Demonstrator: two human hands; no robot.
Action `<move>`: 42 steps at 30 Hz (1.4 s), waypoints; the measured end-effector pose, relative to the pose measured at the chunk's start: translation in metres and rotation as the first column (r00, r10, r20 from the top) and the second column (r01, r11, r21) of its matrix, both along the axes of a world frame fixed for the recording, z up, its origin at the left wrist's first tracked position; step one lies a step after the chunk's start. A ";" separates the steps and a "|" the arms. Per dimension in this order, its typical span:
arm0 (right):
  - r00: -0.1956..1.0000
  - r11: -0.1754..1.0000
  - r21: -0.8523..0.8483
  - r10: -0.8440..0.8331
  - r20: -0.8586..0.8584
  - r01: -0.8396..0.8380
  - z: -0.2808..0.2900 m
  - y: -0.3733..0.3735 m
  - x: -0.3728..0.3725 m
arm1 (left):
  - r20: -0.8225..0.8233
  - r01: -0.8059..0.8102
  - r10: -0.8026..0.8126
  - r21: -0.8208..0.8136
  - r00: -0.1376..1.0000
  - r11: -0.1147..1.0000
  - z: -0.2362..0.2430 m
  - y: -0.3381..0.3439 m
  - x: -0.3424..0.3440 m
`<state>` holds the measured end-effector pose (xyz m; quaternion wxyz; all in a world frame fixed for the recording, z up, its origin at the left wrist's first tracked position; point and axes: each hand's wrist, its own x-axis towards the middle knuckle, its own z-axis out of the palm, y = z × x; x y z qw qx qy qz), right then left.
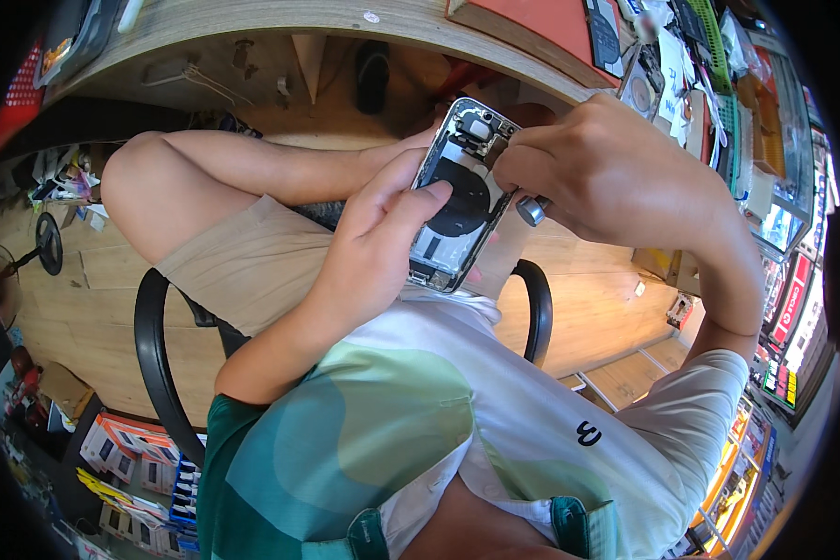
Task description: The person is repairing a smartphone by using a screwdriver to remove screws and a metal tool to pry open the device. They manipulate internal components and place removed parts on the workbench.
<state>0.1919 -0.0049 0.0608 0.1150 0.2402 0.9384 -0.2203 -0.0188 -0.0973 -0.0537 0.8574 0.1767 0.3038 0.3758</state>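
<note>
Silver-framed and opened at the back, one phone housing is held above the person's lap, just below the curved wooden worktop. Its long axis is tilted, with the camera end pointing up and to the right toward the worktop edge and the lower end pointing down toward the person's chest. Inside the housing one dark round coil and one grey plate can be counted.

One left hand is wrapped around the housing's left side and lower end; its grip is closed on the housing, with the thumb laid across the dark coil and the wrist bent upward from the forearm. One right hand is bent over the housing's upper right corner, fingers curled tight; one small metal tool handle is pinched in its grip, and its silver end shows just right of the housing. Two black chair armrests are seen below the housing, one on each side.
</note>
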 end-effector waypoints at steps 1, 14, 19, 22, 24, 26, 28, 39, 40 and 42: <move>1.000 1.000 0.003 0.000 -0.007 0.000 -0.001 0.000 0.001 | 0.017 -0.006 0.006 -0.006 1.000 1.000 0.000 0.000 -0.001; 0.974 0.994 0.082 -0.047 -0.224 0.067 0.003 -0.017 0.010 | -0.029 -0.054 0.056 0.037 0.998 0.998 0.004 -0.001 -0.005; 0.985 0.952 0.291 -0.045 -0.167 0.093 -0.007 -0.040 0.005 | -0.119 0.005 0.006 0.090 0.993 0.996 0.000 0.001 -0.009; 0.988 0.943 0.317 -0.053 -0.147 0.098 -0.012 -0.048 0.003 | -0.091 0.040 -0.035 0.058 0.995 0.998 0.003 0.003 -0.011; 0.989 0.944 0.310 -0.075 -0.126 0.111 -0.012 -0.051 0.002 | -0.115 0.043 -0.034 0.079 0.993 0.996 0.001 0.003 -0.011; 0.986 0.937 0.322 -0.098 -0.133 0.137 -0.013 -0.055 0.002 | -0.132 0.029 -0.018 0.079 0.991 0.996 0.005 0.002 -0.010; 0.988 0.936 0.320 -0.116 -0.103 0.143 -0.011 -0.057 0.001 | -0.124 0.028 -0.020 0.061 0.992 0.998 0.009 0.002 -0.009; 0.986 0.933 0.349 -0.133 0.104 0.089 0.001 -0.066 -0.002 | -0.187 0.018 -0.014 0.022 0.982 1.000 0.017 0.005 -0.005; 0.987 0.933 0.349 -0.132 0.096 0.091 0.000 -0.066 -0.002 | -0.180 0.017 -0.014 0.016 0.984 1.000 0.019 0.005 -0.005; 0.988 0.933 0.348 -0.129 0.081 0.093 -0.003 -0.064 0.000 | -0.166 0.014 -0.013 0.003 0.986 1.000 0.022 0.006 -0.006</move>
